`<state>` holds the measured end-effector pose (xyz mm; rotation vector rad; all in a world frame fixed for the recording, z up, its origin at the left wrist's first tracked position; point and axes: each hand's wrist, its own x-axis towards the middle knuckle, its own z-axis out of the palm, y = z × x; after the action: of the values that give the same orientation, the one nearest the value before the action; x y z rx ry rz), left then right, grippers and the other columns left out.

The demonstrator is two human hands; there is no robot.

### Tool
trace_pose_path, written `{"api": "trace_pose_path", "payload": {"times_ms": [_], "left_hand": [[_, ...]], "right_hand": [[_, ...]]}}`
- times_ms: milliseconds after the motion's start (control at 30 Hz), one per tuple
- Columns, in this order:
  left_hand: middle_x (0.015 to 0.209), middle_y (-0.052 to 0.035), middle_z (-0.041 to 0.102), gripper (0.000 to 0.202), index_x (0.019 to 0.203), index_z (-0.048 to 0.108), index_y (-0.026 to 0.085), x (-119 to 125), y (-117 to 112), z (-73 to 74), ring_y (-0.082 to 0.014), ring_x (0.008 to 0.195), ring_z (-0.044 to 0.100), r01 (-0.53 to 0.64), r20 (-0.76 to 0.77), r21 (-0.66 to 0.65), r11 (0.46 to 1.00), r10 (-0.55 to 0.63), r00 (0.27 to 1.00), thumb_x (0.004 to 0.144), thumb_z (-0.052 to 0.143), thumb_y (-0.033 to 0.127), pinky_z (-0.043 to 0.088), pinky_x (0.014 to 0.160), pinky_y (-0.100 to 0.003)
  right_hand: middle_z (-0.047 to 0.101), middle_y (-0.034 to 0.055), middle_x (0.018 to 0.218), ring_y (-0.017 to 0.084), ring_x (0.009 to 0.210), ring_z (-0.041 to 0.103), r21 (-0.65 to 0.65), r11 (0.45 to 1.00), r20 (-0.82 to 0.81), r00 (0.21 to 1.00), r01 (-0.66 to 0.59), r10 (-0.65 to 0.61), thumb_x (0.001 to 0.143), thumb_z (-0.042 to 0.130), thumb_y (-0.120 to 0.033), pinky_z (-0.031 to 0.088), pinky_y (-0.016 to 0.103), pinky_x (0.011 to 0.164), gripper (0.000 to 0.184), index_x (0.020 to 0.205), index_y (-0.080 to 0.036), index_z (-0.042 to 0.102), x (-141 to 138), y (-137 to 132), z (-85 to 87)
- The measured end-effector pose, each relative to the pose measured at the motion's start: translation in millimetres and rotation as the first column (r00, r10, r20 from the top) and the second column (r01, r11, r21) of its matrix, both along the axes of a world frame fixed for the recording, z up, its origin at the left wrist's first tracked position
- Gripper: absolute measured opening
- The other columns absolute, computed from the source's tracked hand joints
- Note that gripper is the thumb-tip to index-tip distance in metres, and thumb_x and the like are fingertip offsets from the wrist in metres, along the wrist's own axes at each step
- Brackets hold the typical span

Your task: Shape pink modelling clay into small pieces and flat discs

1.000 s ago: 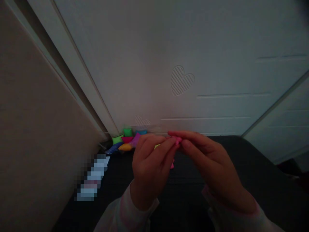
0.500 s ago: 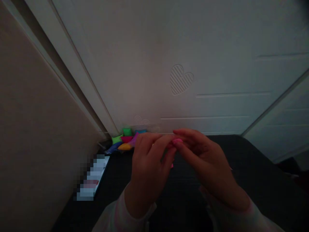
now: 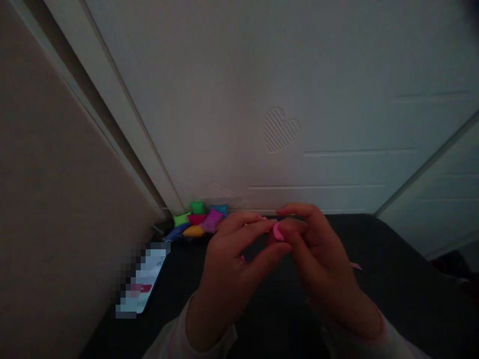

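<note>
A small, curved piece of pink modelling clay is between my two hands above the dark table. My right hand pinches it between thumb and forefinger, its other fingers curled loosely. From the left, my left hand reaches in, with the forefinger at the clay's edge and the thumb just beneath it. Other bits of pink show behind the left fingers, mostly hidden by the hand. A thin pink scrap lies on the table, right of my right wrist.
Several colourful packets, among them a purple packet and an orange packet, lie against the white panel at the back left. A phone with a blurred screen lies at the table's left edge. The dark table has a rounded right corner.
My left thumb and forefinger have spread apart around the clay, and its curved shape shows more clearly. Both hands sit slightly lower in view. More of the purple packet is visible.
</note>
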<state>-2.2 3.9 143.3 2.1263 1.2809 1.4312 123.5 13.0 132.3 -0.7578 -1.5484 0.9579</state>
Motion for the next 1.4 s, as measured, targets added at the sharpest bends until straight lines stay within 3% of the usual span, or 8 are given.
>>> {"api": "trace_pose_path", "payload": {"times_ms": [267,367,533,700,833,933,1133,1400], "left_hand": [[0.08,-0.0016,0.058,0.012,0.078,0.063,0.02,1,0,1.6,-0.0145,0.075,0.054,0.144,0.211,-0.22,0.965,-0.097,0.973,0.067,0.058,0.023,0.043,0.068,-0.027],[0.083,-0.0004,0.057,0.013,0.08,0.061,0.023,5,-2,-0.9,-0.0122,0.072,0.054,0.18,0.285,-0.221,0.958,-0.113,0.952,0.069,0.055,0.022,0.044,0.066,-0.025],[0.088,-0.001,0.056,0.018,0.085,0.061,0.023,7,-4,-1.0,-0.0124,0.079,0.052,0.22,0.259,-0.208,0.953,-0.164,0.952,0.068,0.056,0.02,0.044,0.064,-0.02],[0.079,-0.0023,0.059,0.008,0.073,0.062,0.019,3,-2,0.4,-0.0151,0.077,0.053,0.153,0.277,-0.169,0.974,-0.102,0.956,0.067,0.057,0.019,0.043,0.07,-0.027],[0.072,-0.0039,0.059,0.007,0.064,0.058,0.016,0,-4,1.4,-0.0173,0.077,0.052,0.149,0.345,-0.152,0.977,-0.089,0.934,0.069,0.054,0.019,0.041,0.074,-0.031],[0.068,-0.0017,0.057,0.011,0.061,0.054,0.016,-1,-7,1.3,-0.0144,0.073,0.052,0.165,0.414,-0.14,0.976,-0.094,0.906,0.071,0.052,0.018,0.04,0.074,-0.029],[0.059,0.0015,0.052,0.02,0.058,0.05,0.017,1,-8,-0.6,-0.0115,0.066,0.051,0.145,0.428,-0.114,0.983,-0.084,0.9,0.076,0.044,0.019,0.039,0.069,-0.025],[0.068,0.002,0.058,0.025,0.059,0.052,0.019,2,-8,-3.7,-0.0105,0.067,0.052,-0.018,0.371,-0.139,0.99,0.069,0.926,0.079,0.038,0.021,0.04,0.062,-0.021]], "right_hand": [[0.058,-0.0045,0.06,0.007,0.053,0.054,0.065,0.997,0.078,0.996,0.029,-0.034,0.081,0.038,-0.017,0.043,0.015,0.049,0.023,0.101,-0.025,0.042,2,-1,2.6],[0.059,-0.0025,0.068,0.007,0.056,0.055,0.022,0.999,0.065,0.998,0.025,-0.027,0.081,0.039,-0.019,0.044,0.015,0.05,0.023,0.102,-0.026,0.044,4,-2,2.5],[0.06,0.0,0.082,0.01,0.067,0.058,-0.049,0.999,0.054,0.998,-0.025,0.027,0.081,0.038,-0.022,0.047,0.02,0.059,0.024,0.104,-0.026,0.044,7,-3,2.2],[0.058,0.0008,0.096,0.012,0.086,0.055,-0.037,0.999,0.064,0.998,-0.024,0.027,0.082,0.037,-0.022,0.047,0.018,0.062,0.023,0.103,-0.027,0.046,5,-4,4.3],[0.06,-0.0015,0.092,0.009,0.08,0.057,-0.058,0.997,0.031,0.998,-0.059,0.061,0.082,0.038,-0.02,0.046,0.015,0.059,0.025,0.104,-0.028,0.044,5,-6,6.5],[0.061,-0.0027,0.081,0.008,0.073,0.057,-0.049,0.994,0.018,0.995,-0.101,0.102,0.082,0.037,-0.019,0.046,0.016,0.061,0.024,0.103,-0.027,0.044,5,-7,8.1],[0.059,-0.0022,0.081,0.01,0.082,0.054,0.019,0.996,0.139,0.987,-0.089,0.086,0.08,0.042,-0.021,0.044,0.019,0.068,0.023,0.102,-0.027,0.047,4,-10,8.7],[0.057,-0.0023,0.092,0.01,0.082,0.053,0.118,0.988,0.266,0.962,-0.098,0.064,0.073,0.053,-0.02,0.044,0.018,0.069,0.035,0.105,-0.029,0.045,3,-9,11.2]]}}
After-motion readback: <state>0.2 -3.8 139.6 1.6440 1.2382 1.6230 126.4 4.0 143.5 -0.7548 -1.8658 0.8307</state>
